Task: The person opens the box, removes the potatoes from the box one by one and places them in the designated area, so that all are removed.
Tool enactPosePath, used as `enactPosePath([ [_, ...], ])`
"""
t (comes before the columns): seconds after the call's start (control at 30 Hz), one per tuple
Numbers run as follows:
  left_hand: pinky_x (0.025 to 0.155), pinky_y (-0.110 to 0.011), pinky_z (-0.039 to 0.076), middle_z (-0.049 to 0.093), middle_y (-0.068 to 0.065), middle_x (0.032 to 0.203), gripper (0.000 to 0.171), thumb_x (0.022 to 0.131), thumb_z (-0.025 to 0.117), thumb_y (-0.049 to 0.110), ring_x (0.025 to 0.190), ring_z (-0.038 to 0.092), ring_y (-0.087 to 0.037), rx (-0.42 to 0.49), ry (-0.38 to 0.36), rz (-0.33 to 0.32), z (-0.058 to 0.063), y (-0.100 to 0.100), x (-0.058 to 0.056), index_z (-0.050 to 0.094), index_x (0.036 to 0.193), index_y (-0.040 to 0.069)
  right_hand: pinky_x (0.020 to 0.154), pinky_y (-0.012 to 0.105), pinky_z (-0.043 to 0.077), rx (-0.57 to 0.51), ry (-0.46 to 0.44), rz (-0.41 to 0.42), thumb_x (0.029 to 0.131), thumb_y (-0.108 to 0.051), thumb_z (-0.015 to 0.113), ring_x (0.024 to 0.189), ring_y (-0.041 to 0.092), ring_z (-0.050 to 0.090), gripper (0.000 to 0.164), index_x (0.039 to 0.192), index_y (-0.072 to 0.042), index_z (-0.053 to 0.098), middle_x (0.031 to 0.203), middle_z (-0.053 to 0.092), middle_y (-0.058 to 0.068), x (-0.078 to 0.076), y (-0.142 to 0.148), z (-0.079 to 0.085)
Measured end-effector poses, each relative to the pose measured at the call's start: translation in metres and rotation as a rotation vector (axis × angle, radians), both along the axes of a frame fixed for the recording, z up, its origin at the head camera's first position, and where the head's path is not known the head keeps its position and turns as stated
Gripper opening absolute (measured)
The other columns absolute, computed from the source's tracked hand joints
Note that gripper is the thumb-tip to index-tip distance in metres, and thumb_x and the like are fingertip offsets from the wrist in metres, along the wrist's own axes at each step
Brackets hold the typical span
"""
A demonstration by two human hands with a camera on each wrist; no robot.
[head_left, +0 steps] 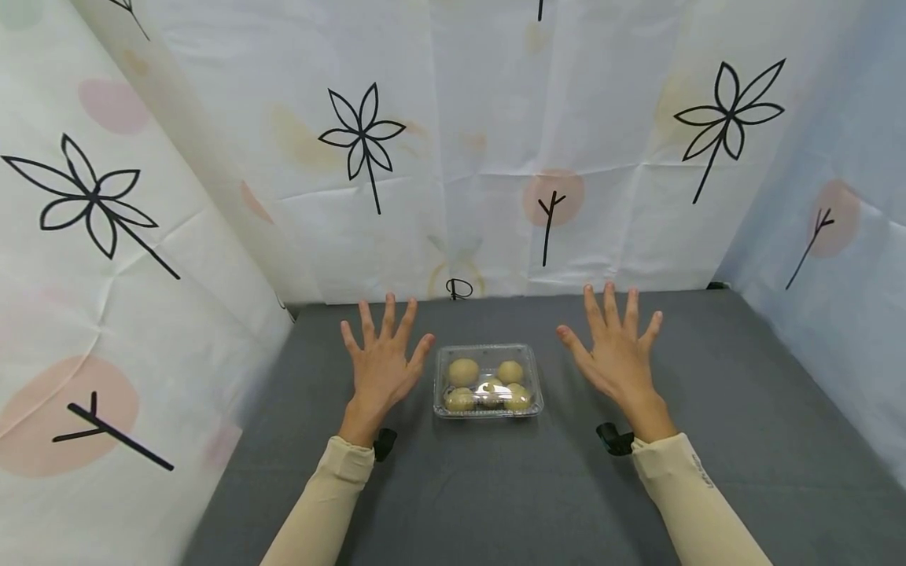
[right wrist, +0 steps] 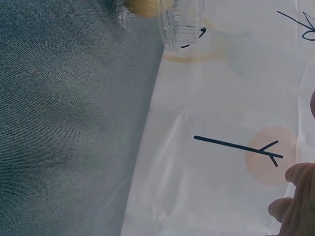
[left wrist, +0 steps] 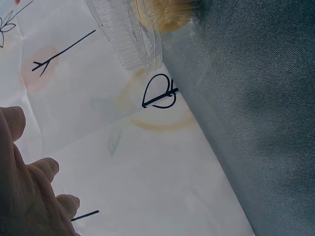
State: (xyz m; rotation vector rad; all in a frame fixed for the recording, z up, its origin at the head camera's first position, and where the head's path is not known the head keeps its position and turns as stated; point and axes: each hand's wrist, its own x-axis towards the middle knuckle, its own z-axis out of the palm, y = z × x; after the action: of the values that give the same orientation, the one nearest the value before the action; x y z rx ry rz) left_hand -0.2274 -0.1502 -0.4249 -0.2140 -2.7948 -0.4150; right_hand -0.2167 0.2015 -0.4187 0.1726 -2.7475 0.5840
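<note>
A clear plastic clamshell box (head_left: 488, 417) with several round, pale yellow balls (head_left: 463, 373) inside rests on the grey table, between the two hands. To its left, the left hand (head_left: 383, 365) is spread with straight fingers and holds nothing. On the other side the right hand (head_left: 618, 354) is likewise spread, palm down, apart from the box. The left wrist view catches the box's edge (left wrist: 128, 39) at the top and parts of the left fingers (left wrist: 47, 169) at lower left. In the right wrist view, the right fingers (right wrist: 283, 209) show at the lower right corner.
A grey cloth (head_left: 481, 503) covers the table. White sheets with leaf and twig drawings (head_left: 481, 118) hang at the back and left, and a bluish one (head_left: 835, 314) at the right. A dark wrist camera (head_left: 614, 439) sits on the right wrist.
</note>
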Motion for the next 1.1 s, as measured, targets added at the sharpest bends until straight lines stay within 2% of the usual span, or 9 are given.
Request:
enactPosePath([
  [0.13,0.117,-0.073,-0.012,0.001,-0.003,0.174,0.070,0.104,0.036,0.064,0.157,-0.017,-0.042,-0.013,-0.018,0.007,0.000,0.000,0.000,0.012,0.164,0.037,0.112,0.078,-0.014,-0.005,-0.003,0.003,0.102,-0.067,0.039,0.156,0.049,-0.015,0.085,0.166,-0.020,0.007,0.172,0.002,0.019,0.000,0.000,0.000],
  [0.53,0.117,-0.073,-0.011,0.005,-0.004,0.174,0.069,0.105,0.037,0.063,0.158,-0.013,-0.043,-0.001,-0.032,-0.006,-0.007,0.001,0.004,0.018,0.164,0.034,0.112,0.078,-0.014,-0.002,-0.014,0.010,0.103,-0.066,0.039,0.156,0.050,-0.012,0.085,0.166,-0.020,0.007,0.172,0.002,0.020,0.004,-0.002,-0.005],
  [0.73,0.117,-0.073,-0.011,0.002,-0.003,0.174,0.069,0.105,0.035,0.063,0.158,-0.012,-0.045,0.002,-0.041,-0.007,-0.009,0.000,0.005,0.017,0.165,0.033,0.112,0.078,-0.013,-0.012,-0.031,0.016,0.103,-0.066,0.039,0.155,0.051,-0.011,0.085,0.166,-0.020,0.007,0.172,0.000,0.018,0.007,-0.002,-0.008],
  [0.93,0.116,-0.074,-0.010,0.009,-0.008,0.173,0.069,0.105,0.039,0.060,0.157,-0.011,-0.045,0.035,-0.033,-0.022,-0.011,-0.001,0.006,0.021,0.164,0.031,0.112,0.078,-0.012,-0.035,-0.046,0.025,0.103,-0.064,0.040,0.155,0.052,-0.009,0.085,0.166,-0.018,0.008,0.171,0.005,0.022,0.010,-0.004,-0.011],
  [1.1,0.116,-0.074,-0.012,0.008,-0.008,0.173,0.069,0.105,0.038,0.061,0.157,-0.013,-0.044,0.048,-0.053,-0.027,-0.015,-0.002,0.008,0.019,0.164,0.032,0.112,0.078,-0.009,-0.061,-0.057,0.043,0.103,-0.063,0.042,0.156,0.052,-0.005,0.084,0.166,-0.016,0.012,0.171,0.008,0.023,0.012,-0.006,-0.015],
])
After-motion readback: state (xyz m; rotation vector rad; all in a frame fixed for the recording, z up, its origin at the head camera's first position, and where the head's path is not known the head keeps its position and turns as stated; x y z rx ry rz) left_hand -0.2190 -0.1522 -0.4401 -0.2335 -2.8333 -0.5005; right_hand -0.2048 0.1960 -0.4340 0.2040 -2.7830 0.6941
